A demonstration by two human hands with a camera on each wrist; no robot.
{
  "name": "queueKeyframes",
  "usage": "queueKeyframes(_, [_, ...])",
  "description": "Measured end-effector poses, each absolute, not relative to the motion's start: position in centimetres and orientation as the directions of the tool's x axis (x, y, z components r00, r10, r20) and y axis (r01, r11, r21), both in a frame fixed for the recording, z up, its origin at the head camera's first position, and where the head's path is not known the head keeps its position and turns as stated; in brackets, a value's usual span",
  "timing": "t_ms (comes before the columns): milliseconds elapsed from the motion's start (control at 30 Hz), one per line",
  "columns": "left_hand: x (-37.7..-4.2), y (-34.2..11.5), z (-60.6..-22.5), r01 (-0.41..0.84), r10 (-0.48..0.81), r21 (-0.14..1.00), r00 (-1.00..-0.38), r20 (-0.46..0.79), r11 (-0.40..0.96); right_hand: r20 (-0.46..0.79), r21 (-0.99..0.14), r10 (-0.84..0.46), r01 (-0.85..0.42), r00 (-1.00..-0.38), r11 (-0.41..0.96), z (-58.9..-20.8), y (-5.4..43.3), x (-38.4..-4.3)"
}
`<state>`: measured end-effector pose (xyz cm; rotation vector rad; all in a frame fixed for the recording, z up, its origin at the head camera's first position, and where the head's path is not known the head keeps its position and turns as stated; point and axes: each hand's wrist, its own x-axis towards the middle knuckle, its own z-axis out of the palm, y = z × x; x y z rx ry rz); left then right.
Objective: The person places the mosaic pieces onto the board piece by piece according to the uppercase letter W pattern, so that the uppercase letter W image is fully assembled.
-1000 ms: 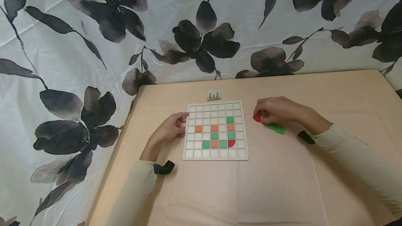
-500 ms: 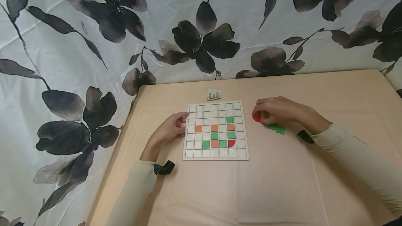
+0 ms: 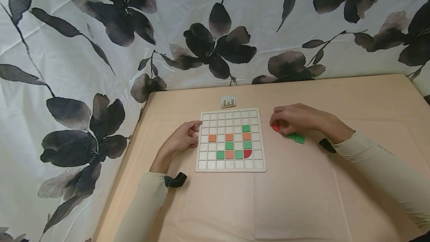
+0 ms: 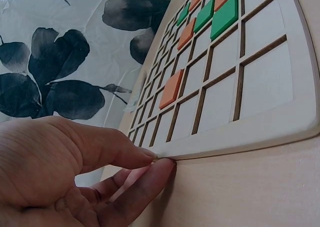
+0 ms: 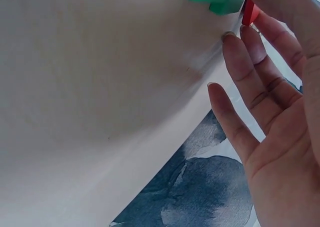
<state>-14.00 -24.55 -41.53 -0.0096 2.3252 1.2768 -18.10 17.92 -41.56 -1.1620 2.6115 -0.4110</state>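
Observation:
A pale grid board (image 3: 231, 170) lies on the table, with several green and orange square tiles and one red rounded tile (image 3: 247, 154) set in its cells. At its left edge, my left hand (image 3: 181, 136) pinches the rim between thumb and finger, seen close up in the left wrist view. To the right of the board, my right hand (image 3: 295, 118) holds a red rounded tile (image 3: 276, 127) between thumb and index finger; the other fingers are spread in the right wrist view. Loose green tiles (image 3: 299, 139) lie on the table just under that hand.
A small card with a printed grid pattern (image 3: 228, 101) sits behind the board. The wooden table (image 3: 302, 204) ends at the back against a white cloth with dark flowers (image 3: 201, 44), which also hangs along the left side.
The red tile between my right fingertips shifts and turns very slightly. My left hand, the board and its tiles stay where they were.

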Motion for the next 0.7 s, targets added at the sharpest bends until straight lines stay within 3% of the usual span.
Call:
queueKeyframes(333, [-14.15,-24.58,-41.84,-0.236,0.210,0.788,-0.885,-0.416,0.569,-0.076,-0.329,-0.792,-0.735,-0.606,0.593,-41.62,18.13,-18.48])
queueKeyframes(700, [-14.22,-24.65,-41.90,-0.226,0.219,0.788,-0.885,-0.412,0.572,-0.136,-0.343,-0.777,-0.706,-0.615,0.619,-40.82,17.68,-18.56])
